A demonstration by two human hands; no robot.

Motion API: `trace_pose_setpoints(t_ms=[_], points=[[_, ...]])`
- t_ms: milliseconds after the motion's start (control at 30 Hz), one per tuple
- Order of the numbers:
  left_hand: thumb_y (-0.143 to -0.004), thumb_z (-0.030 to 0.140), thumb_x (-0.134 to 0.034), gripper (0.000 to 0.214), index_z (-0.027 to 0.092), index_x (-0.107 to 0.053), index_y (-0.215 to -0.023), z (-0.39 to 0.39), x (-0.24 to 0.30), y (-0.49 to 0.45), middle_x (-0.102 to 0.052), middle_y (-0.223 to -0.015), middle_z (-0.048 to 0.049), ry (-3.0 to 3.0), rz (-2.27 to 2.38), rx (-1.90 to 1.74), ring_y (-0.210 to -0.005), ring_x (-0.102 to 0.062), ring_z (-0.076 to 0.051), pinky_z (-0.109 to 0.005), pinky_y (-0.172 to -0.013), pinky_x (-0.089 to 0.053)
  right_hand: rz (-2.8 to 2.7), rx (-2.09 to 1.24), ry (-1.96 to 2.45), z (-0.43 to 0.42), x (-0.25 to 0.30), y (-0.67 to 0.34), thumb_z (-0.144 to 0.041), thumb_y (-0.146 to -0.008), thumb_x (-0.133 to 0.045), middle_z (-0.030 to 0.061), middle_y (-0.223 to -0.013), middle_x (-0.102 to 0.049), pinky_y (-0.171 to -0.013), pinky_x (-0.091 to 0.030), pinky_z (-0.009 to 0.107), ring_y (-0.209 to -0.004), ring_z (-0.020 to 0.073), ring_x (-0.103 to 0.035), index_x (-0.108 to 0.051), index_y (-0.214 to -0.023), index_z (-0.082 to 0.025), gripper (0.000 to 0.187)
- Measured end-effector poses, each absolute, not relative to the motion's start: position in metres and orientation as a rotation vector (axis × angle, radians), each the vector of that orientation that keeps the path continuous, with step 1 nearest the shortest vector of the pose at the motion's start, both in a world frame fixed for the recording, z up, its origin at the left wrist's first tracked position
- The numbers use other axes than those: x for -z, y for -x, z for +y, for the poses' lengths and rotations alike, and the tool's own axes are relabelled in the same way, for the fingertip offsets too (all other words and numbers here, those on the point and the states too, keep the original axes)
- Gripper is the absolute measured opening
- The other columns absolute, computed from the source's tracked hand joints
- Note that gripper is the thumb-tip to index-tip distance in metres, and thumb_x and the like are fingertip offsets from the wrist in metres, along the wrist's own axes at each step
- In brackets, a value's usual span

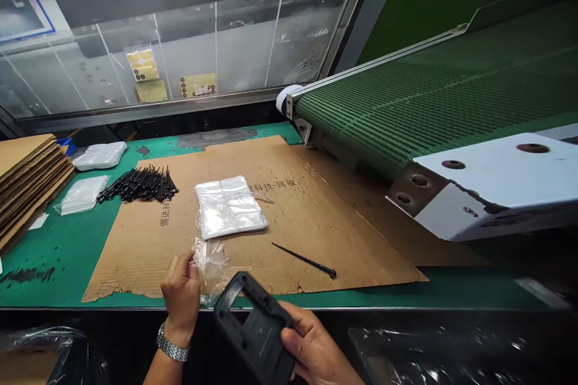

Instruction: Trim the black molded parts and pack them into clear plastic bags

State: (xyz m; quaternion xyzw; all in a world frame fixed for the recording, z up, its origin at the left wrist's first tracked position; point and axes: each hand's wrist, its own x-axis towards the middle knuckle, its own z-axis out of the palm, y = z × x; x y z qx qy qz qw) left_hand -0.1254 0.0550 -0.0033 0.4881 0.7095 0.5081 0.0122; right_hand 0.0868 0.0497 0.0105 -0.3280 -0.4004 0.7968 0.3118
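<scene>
Even, bright light pours down from overhead onto the green surface (54, 252) and the cardboard sheet (316, 216); shadows fall short and soft; reflections streak the clear panel (189, 42) at the back; glints flash off the loose bag (210, 255) and the bag stack (228, 207); the conveyor (428, 96) bows with wide-angle stretch on the right; the bottom edge goes dark; the black part (257, 331), close to the lens, looks slightly soft.
</scene>
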Motion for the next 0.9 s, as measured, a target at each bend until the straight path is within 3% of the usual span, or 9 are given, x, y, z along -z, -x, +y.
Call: trace_pose_setpoints(t_ms=[67,200,300,433,567,633,767,900], points=[[-0.077,0.021,-0.05,0.019,0.017,-0.067,-0.083,0.054,-0.001,0.124,-0.064,-0.066,-0.0024,-1.505,2.118,-1.452,-0.057,-0.056,-0.015,-0.026,-0.055,-0.042,-0.971,-2.245,0.809,0.045,-0.011,-0.077,-0.057,-0.052,-0.078,-0.0053,-0.056,-0.042,-0.039,-0.024,0.013,-0.045,0.002,-0.035,-0.056,-0.07,-0.012,0.053],[-0.081,0.032,-0.051,0.022,0.017,-0.067,-0.085,0.042,-0.007,0.126,-0.06,-0.057,0.0007,-1.49,1.908,-1.265,-0.051,-0.053,-0.014,-0.023,-0.049,-0.042,-0.778,-2.272,0.896,0.049,-0.014,-0.06,-0.053,-0.06,-0.076,-0.0079,-0.052,-0.039,-0.031,-0.009,0.011,-0.037,-0.002,-0.019,-0.053,-0.068,-0.013,0.047],[-0.082,0.032,-0.05,0.022,0.017,-0.066,-0.088,0.027,-0.005,0.127,-0.064,-0.065,-0.0018,-1.495,1.85,-1.21,-0.058,-0.057,-0.016,-0.024,-0.054,-0.045,-0.631,-2.169,0.954,0.049,-0.013,-0.054,-0.051,-0.059,-0.077,-0.008,-0.055,-0.041,-0.031,-0.016,0.009,-0.039,-0.0005,-0.027,-0.051,-0.07,-0.015,0.045],[-0.084,0.026,-0.048,0.02,0.018,-0.065,-0.092,0.013,0.0,0.122,-0.063,-0.071,-0.0044,-1.773,2.021,-1.188,-0.062,-0.057,-0.018,-0.029,-0.057,-0.046,-0.852,-1.947,1.073,0.043,0.0,-0.049,-0.054,-0.063,-0.071,-0.0064,-0.056,-0.045,-0.038,-0.034,0.014,-0.047,0.006,-0.041,-0.056,-0.094,-0.016,0.052],[-0.083,0.022,-0.052,0.02,0.018,-0.063,-0.099,0.018,-0.008,0.113,-0.057,-0.076,-0.0077,-2.223,2.242,-1.243,-0.072,-0.054,-0.022,-0.035,-0.063,-0.047,-1.312,-1.648,1.123,0.041,0.012,-0.046,-0.054,-0.074,-0.06,-0.0007,-0.066,-0.053,-0.036,-0.033,0.017,-0.043,0.0062,-0.041,-0.06,-0.095,-0.016,0.044],[-0.084,0.015,-0.05,0.02,0.016,-0.061,-0.101,0.024,-0.017,0.108,-0.056,-0.072,-0.0057,-2.367,2.08,-1.255,-0.067,-0.052,-0.018,-0.03,-0.059,-0.045,-1.417,-1.611,1.044,0.043,0.014,-0.046,-0.05,-0.078,-0.056,0.0027,-0.076,-0.055,-0.036,-0.035,0.018,-0.046,0.0071,-0.043,-0.061,-0.091,-0.016,0.037],[-0.084,0.008,-0.047,0.019,0.013,-0.06,-0.096,0.026,-0.034,0.096,-0.054,-0.058,-0.0021,-2.635,1.627,-1.225,-0.051,-0.048,-0.013,-0.023,-0.046,-0.038,-1.374,-1.545,0.957,0.049,0.015,-0.048,-0.045,-0.081,-0.056,-0.0004,-0.071,-0.053,-0.039,-0.038,0.018,-0.049,0.0085,-0.043,-0.054,-0.099,-0.021,0.031],[-0.085,0.011,-0.047,0.017,0.012,-0.062,-0.092,0.022,-0.046,0.086,-0.05,-0.049,0.0,-2.762,1.556,-1.151,-0.042,-0.045,-0.013,-0.025,-0.04,-0.032,-1.111,-1.59,0.881,0.052,0.01,-0.047,-0.047,-0.077,-0.062,-0.0025,-0.073,-0.055,-0.037,-0.034,0.016,-0.046,0.0073,-0.041,-0.035,-0.117,-0.027,0.052]])
